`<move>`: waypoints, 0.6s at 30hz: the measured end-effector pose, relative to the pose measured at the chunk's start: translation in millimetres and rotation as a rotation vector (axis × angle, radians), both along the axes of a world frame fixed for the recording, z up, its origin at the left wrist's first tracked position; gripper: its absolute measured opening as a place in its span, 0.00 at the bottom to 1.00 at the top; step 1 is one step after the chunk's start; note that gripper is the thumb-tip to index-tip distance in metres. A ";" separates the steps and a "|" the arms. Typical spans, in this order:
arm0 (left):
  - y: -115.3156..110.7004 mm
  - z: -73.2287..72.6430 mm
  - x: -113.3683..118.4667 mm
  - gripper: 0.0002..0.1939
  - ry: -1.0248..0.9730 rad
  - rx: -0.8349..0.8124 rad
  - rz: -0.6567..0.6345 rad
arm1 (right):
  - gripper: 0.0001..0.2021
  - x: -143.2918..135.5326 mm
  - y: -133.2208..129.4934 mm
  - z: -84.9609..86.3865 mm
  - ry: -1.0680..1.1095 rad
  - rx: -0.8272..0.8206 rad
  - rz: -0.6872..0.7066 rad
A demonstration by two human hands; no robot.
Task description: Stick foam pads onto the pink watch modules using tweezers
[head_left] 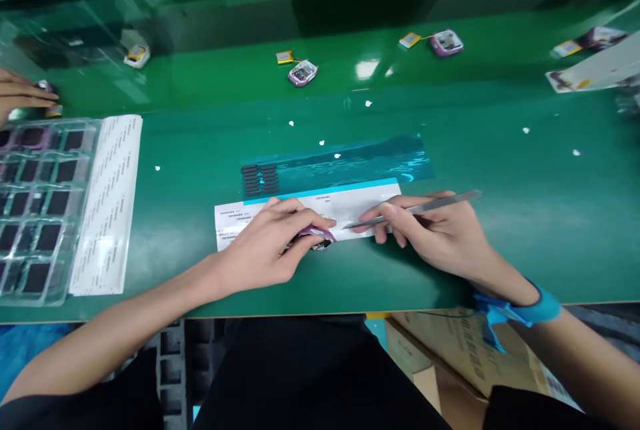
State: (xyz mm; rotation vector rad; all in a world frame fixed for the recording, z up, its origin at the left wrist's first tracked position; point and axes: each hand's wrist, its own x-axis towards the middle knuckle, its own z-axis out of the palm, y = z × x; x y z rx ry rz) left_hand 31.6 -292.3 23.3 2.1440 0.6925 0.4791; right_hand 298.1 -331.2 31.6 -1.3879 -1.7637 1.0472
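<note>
Between the thumb and fingers of my left hand (273, 243) is a small purple device casing (317, 235), tilted on its side. My right hand (440, 233) grips metal tweezers (425, 207) like a pen, their tips pointing left, close to the casing. Both hands rest over a white printed adhesive sheet (373, 197) lying on the green bench. Just behind it is a clear blue film strip (350, 160) bearing rows of small black strips (260, 180) at its left end. Whether the tweezer tips hold anything is too small to tell.
Opened purple devices (303, 73) with yellow batteries (285, 57) sit along the back. At left are a clear compartment tray (55, 170) and a white printed sheet stack (107, 203). Another person's hand (23, 93) is at far left. White scraps (321, 143) dot the bench.
</note>
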 end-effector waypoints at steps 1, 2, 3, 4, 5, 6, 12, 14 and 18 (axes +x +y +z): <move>0.0 0.4 0.2 0.11 0.004 0.003 0.001 | 0.28 -0.2 0.4 0.1 -0.006 0.005 0.006; 0.0 0.9 0.3 0.11 0.009 0.007 0.005 | 0.30 -0.1 0.8 0.2 -0.007 0.006 0.007; 0.1 1.4 0.3 0.12 0.017 0.009 0.009 | 0.30 0.3 1.2 0.0 -0.003 0.010 0.013; 0.1 1.8 0.4 0.12 0.023 0.010 0.013 | 0.30 0.7 1.6 -0.4 0.005 0.019 0.020; 0.2 2.1 0.5 0.12 0.027 0.008 0.016 | 0.30 1.2 2.0 -0.9 0.015 0.032 0.028; 0.3 2.1 0.5 0.12 0.029 0.004 0.016 | 0.30 1.7 2.5 -1.5 0.026 0.047 0.038; -0.1 1.2 0.6 0.13 0.007 0.019 0.017 | 0.24 2.5 5.1 -4.6 0.036 0.103 0.095; 0.1 1.8 0.5 0.12 0.014 0.023 0.020 | 0.23 3.5 5.9 -4.3 0.041 0.104 0.112; -0.4 1.4 0.5 0.13 0.013 0.026 0.009 | 0.22 7.2 8.3 -1.8 0.145 0.039 0.059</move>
